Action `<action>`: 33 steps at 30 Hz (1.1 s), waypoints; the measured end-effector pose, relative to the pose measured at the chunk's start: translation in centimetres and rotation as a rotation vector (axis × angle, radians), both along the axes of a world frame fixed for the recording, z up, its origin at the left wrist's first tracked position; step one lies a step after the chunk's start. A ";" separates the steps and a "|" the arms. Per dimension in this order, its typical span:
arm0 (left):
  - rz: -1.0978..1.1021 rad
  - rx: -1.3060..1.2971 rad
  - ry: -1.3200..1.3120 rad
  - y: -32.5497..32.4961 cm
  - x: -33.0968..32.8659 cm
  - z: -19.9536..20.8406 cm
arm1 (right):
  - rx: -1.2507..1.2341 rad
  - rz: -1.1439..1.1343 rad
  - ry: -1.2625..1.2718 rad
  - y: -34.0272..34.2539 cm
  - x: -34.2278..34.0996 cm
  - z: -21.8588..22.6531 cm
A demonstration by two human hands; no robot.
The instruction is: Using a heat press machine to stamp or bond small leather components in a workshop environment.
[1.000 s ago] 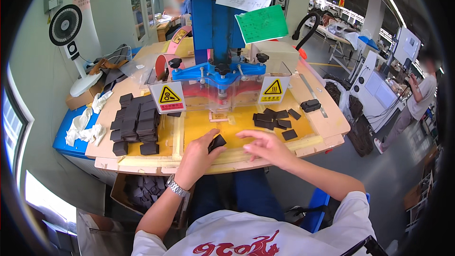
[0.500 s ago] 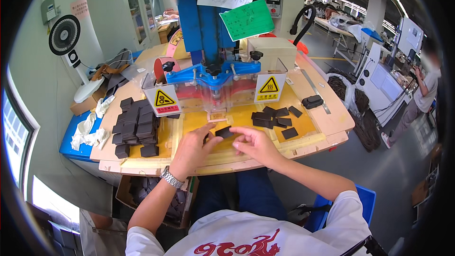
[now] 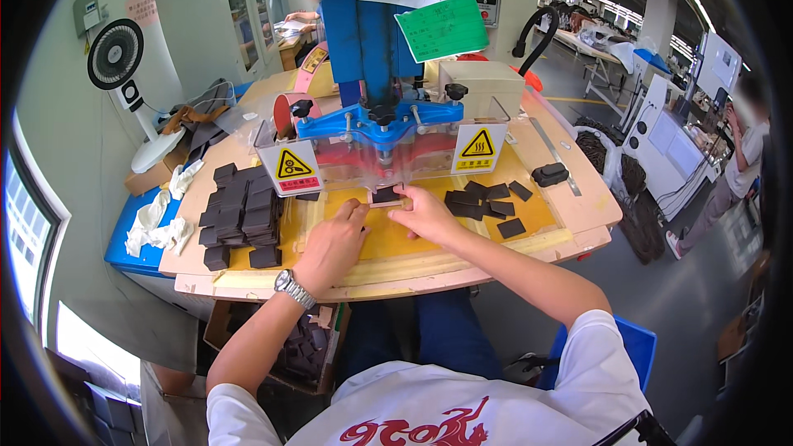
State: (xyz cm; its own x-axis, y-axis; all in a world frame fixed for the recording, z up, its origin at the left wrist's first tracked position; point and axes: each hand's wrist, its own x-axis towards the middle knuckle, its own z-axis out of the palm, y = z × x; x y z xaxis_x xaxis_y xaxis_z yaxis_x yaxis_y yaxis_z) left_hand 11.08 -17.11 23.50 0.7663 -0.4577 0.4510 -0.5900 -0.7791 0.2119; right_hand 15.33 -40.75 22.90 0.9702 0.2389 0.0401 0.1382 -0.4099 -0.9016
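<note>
A small dark rectangular piece (image 3: 385,194) lies on a light block (image 3: 382,204) beneath the clear-guarded blue press (image 3: 378,120). My right hand (image 3: 425,216) reaches in from the right, its index fingertip at the piece's right edge and its thumb lower, near the block's front. Just to the left, my left hand (image 3: 332,246) rests over the yellow work surface (image 3: 396,252) with its fingers curled. A dark spot shows by its thumb, but what those fingers hold, if anything, is hidden. A silver watch (image 3: 295,288) circles my left wrist.
Stacked dark pieces (image 3: 244,211) stand on the left; several loose ones (image 3: 487,200) lie on the right. Warning-signed guard panels (image 3: 477,149) flank the press. A black object (image 3: 550,175) sits near a metal ruler (image 3: 555,155). Below the table is a box of scraps (image 3: 310,347).
Both hands have moved forward, toward the press. The dark piece has gone from the yellow surface in front onto the light block with my right hand.
</note>
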 end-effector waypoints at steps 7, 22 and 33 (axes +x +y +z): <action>0.052 0.140 -0.039 -1.2 3.2 -1.3 | -0.032 0.040 -0.014 0.3 0.6 -0.3; 0.073 0.238 -0.151 -1.4 3.2 -2.1 | -0.713 0.085 -0.677 -1.1 -1.9 -0.6; 0.120 0.261 -0.116 -2.7 3.5 -1.3 | -0.685 0.001 -0.769 -0.7 0.1 -2.1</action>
State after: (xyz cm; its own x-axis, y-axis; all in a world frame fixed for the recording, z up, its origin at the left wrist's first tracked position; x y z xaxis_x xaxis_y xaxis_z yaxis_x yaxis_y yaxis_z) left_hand 14.63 -19.80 22.22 0.7722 -0.4790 0.4176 -0.4992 -0.8638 -0.0676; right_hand 15.39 -41.43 20.79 0.7397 0.4452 0.5047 0.5800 -0.8021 -0.1425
